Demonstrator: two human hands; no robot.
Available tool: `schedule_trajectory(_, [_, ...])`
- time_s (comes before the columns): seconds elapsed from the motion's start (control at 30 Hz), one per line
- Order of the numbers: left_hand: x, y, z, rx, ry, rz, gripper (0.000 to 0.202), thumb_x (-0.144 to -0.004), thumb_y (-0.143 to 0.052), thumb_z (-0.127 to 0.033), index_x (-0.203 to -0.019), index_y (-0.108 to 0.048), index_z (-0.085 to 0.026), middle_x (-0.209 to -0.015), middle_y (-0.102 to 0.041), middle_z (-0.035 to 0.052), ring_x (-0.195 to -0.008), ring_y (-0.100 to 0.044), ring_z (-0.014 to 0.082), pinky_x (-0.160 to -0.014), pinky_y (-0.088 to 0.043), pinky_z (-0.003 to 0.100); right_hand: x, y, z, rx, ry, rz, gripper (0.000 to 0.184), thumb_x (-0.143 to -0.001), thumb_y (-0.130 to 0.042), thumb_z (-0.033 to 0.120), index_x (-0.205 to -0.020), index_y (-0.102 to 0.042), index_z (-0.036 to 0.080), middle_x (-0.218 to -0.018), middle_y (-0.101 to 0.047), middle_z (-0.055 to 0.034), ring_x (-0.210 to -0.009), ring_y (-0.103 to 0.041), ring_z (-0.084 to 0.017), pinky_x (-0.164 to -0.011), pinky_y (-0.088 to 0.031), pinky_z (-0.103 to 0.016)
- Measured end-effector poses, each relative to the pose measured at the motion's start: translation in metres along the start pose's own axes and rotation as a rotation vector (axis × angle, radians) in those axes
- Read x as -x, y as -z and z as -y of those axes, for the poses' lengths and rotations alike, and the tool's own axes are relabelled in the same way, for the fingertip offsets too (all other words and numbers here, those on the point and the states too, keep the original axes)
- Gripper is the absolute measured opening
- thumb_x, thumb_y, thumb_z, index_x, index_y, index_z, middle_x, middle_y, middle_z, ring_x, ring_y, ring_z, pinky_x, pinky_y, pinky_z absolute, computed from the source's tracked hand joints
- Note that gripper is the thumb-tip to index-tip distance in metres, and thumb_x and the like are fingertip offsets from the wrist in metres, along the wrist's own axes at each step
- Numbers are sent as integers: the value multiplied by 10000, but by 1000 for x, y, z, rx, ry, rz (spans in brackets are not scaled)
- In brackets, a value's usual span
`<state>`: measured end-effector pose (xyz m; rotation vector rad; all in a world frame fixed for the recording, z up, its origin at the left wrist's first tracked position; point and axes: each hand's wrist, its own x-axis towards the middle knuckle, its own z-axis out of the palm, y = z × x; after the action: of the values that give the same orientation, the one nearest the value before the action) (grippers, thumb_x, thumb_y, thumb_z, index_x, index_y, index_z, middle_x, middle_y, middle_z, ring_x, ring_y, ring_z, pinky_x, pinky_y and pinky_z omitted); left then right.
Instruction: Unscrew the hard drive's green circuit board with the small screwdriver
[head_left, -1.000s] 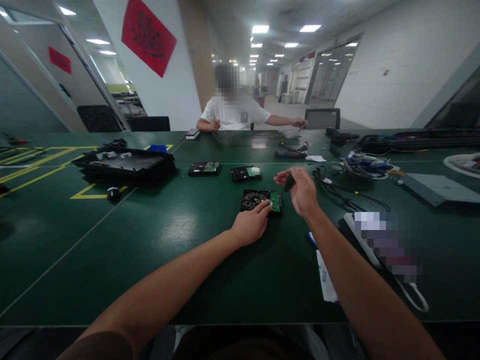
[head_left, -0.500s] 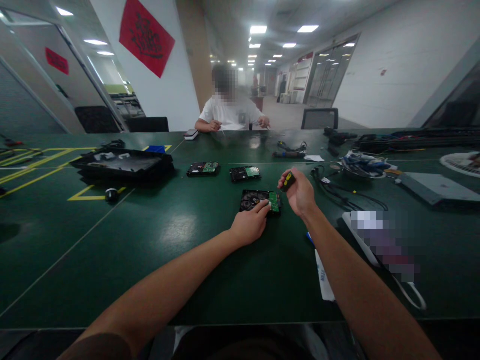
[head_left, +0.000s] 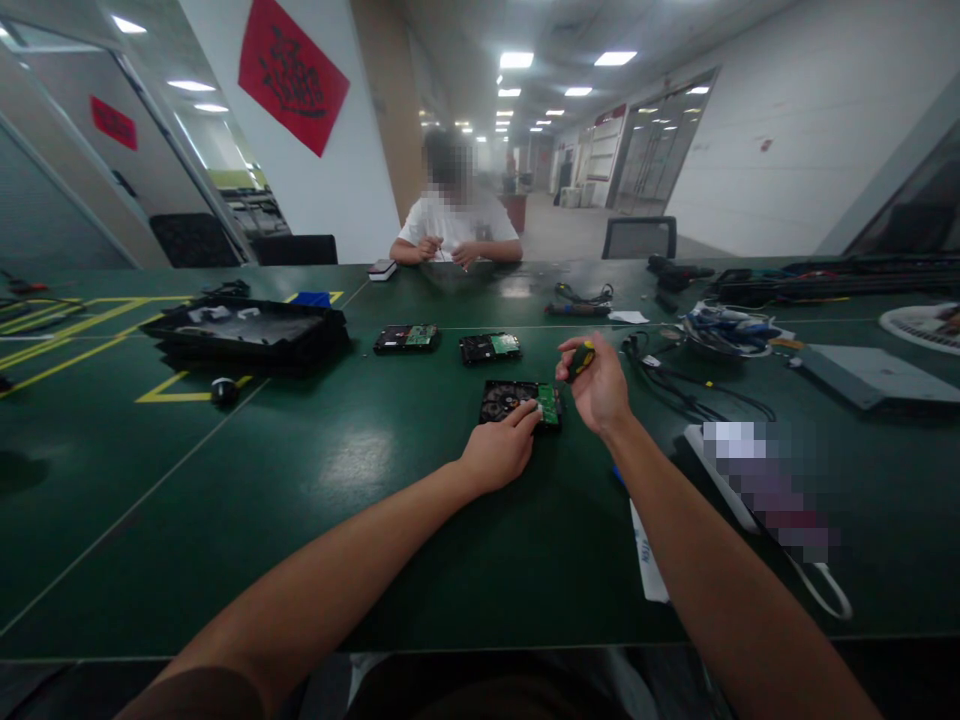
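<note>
A black hard drive [head_left: 510, 398] with a green circuit board [head_left: 550, 403] lies on the green table [head_left: 300, 480] in front of me. My left hand [head_left: 501, 448] rests at its near edge, fingers curled and fingertips pressing on the board. My right hand [head_left: 598, 385] is raised just right of the drive, closed around a small screwdriver [head_left: 580, 361] with a black and yellow handle.
Two more hard drives [head_left: 407, 338] [head_left: 491, 347] lie farther back. A black tray [head_left: 247, 330] sits at the left, cables [head_left: 675, 375] and a grey flat box [head_left: 870, 375] at the right. A person in white [head_left: 454, 225] sits across the table.
My right hand has turned and shifted slightly right, showing the screwdriver's yellow mark. The person opposite has drawn an outstretched arm back in. My left hand has stayed put.
</note>
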<state>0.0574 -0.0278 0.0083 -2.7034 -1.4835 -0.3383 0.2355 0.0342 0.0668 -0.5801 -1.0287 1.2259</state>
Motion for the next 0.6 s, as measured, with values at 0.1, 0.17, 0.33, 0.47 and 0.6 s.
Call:
schedule_trajectory(0.1, [0,-1,0,-1,-4,-1,550,-1031,-401,-327,-1572,-394,-236,-1675,-359,67,-1112,-713,239,-879,-623,380,0,2,-2,1,4,-26,376,-853,-713,601,-800,-673,231,-713,-591,14,-622,-581,-139,-597,-490,-300])
schedule_trajectory(0.17, [0,-1,1,-1,-5,-3,548,-1031,-398,-329,-1570,-398,-232,-1674,-361,70,-1113,-713,244,-878,-625,389,1,1,-2,6,17,-47,319,-827,-769,525,-781,-652,232,-739,-611,17,-642,-597,-142,-622,-510,-306])
schedule_trajectory(0.33, [0,-3,2,2,-17,-27,537,-1034,-388,-326,-1561,-410,-227,-1671,-367,63,-1118,-711,245,-879,-627,395,4,-1,0,-21,-17,-6,277,-851,-747,472,-777,-618,238,-729,-635,14,-641,-603,-147,-635,-510,-308])
schedule_trajectory(0.47, [0,-4,2,0,-14,-25,539,-1029,-402,-318,-1561,-410,-230,-1667,-373,72,-1114,-712,243,-872,-628,394,4,-2,2,16,-12,23,288,-869,-729,514,-834,-678,232,-669,-571,24,-599,-548,-126,-570,-449,-269])
schedule_trajectory(0.6, [0,-5,1,-2,-5,-17,535,-1031,-404,-324,-1559,-412,-236,-1669,-369,68,-1108,-714,239,-880,-625,388,3,-2,2,19,-3,14,379,-869,-713,603,-832,-709,226,-685,-552,17,-596,-519,-115,-554,-431,-260])
